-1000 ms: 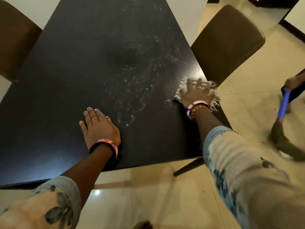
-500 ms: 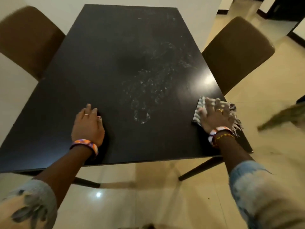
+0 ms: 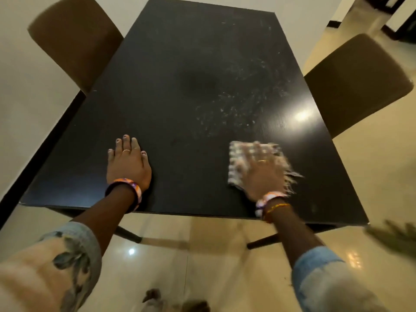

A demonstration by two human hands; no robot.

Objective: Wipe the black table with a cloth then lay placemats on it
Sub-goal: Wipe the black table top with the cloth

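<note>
My right hand (image 3: 262, 171) lies flat, fingers spread, pressing the cloth (image 3: 236, 163) onto the black table (image 3: 180, 64) at about five o'clock of the tabletop; both are blurred. The cloth's frayed fringe sticks out past my hand toward three o'clock. My left hand (image 3: 128, 164) rests palm down, fingers together, at about seven o'clock, holding nothing, well apart from the cloth. Whitish streaks (image 3: 236, 104) mark the surface from the middle toward one o'clock, just beyond the cloth. A brown chair (image 3: 76, 39) stands against the table at ten o'clock, another brown chair (image 3: 358, 82) at three o'clock. A blurred greenish shape (image 3: 396, 238) shows at the frame's right edge.
</note>
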